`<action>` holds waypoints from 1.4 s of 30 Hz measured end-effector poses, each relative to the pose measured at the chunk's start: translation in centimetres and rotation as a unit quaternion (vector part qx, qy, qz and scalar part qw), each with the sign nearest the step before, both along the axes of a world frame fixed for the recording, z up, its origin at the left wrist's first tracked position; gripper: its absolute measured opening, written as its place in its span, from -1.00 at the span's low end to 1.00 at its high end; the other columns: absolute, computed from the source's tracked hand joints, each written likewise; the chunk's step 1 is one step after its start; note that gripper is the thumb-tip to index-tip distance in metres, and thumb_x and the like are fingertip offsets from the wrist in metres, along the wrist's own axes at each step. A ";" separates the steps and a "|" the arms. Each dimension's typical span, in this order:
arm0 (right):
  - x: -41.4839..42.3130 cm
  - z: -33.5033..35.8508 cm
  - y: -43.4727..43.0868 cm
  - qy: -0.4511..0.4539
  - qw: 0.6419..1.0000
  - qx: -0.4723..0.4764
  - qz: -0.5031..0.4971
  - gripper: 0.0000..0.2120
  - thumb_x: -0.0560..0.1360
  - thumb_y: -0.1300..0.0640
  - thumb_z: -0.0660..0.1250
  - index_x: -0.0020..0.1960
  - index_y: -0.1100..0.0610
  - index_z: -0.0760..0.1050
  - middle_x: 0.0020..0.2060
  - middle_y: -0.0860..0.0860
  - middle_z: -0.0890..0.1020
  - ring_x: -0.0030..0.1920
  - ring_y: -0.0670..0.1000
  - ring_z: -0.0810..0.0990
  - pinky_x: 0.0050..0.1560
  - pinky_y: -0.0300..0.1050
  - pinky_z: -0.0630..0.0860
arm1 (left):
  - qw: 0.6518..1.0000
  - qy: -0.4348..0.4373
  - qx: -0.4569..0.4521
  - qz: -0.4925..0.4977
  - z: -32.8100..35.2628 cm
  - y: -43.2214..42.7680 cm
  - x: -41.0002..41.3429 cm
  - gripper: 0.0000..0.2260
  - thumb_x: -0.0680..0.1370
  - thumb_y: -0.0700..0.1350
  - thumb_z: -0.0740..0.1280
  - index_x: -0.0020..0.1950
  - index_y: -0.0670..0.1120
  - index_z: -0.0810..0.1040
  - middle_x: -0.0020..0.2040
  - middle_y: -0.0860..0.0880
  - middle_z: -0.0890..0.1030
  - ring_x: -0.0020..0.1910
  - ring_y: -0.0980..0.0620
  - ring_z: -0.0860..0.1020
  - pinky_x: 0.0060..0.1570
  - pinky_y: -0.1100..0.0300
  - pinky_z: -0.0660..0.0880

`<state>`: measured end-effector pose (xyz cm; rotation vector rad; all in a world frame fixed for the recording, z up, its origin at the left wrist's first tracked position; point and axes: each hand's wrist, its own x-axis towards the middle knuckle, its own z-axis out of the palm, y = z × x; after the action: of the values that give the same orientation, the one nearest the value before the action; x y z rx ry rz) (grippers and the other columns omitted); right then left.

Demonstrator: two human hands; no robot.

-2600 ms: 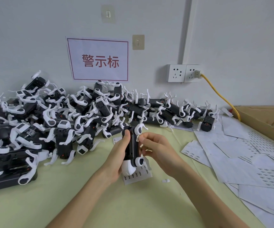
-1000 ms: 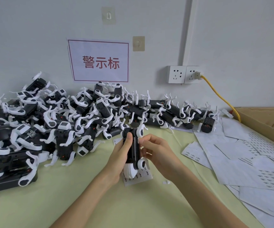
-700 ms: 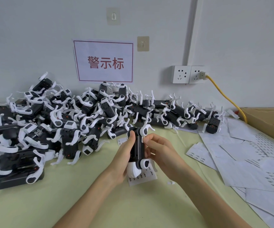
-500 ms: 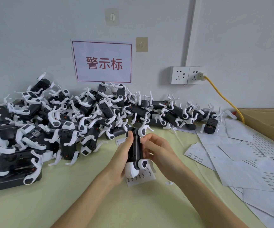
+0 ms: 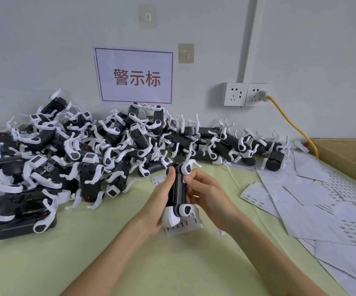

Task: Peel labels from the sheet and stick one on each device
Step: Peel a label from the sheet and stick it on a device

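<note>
A pale green counter (image 5: 172, 263) runs from the near edge back to a white wall (image 5: 44, 50), where a paper sign (image 5: 134, 75) with red characters hangs beside a double socket (image 5: 245, 94) feeding a yellow cable (image 5: 290, 122). Along the wall and over the left half of the counter lies a big heap of black-and-white devices (image 5: 66, 150), tumbled over one another. On the right, used label sheets (image 5: 322, 201) overlap in a loose spread, next to a cardboard box (image 5: 343, 154) at the edge.

Both forearms reach in from the bottom and meet at the centre, just in front of the heap. Between them stands one device (image 5: 178, 189), held upright and slightly tilted, its white folded arms at top and bottom. The left hand (image 5: 160, 199) grips it from the left side, thumb laid up along the black body and fingers wrapped behind. The right hand (image 5: 207, 193) comes in from the right with its fingers curled, thumb and fingertips pinched against the upper right edge of the body; whether a label sits under them cannot be told. A small label sheet (image 5: 183, 225) lies on the counter directly under the device, partly covered by it and both hands. A tiny white scrap (image 5: 219, 232) lies just right of it.
</note>
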<state>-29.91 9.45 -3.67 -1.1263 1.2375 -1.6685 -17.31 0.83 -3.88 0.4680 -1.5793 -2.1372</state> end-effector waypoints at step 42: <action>0.2 -0.5 -0.4 -0.041 0.999 0.004 0.013 -0.81 0.50 0.13 0.30 -0.27 0.04 0.39 -0.34 -0.02 0.40 -0.33 -0.05 0.39 -0.30 -0.27 0.43 | 0.995 -0.006 -0.065 0.076 -0.1 0.2 -0.6 -0.38 0.46 0.39 0.24 0.06 -0.15 0.68 -0.14 -0.14 0.69 -0.17 -0.02 0.67 -0.20 0.21 0.60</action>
<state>-29.71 9.10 -4.19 -1.0538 1.1722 -1.6727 -17.87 1.02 -3.99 0.5395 -1.6228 -1.9091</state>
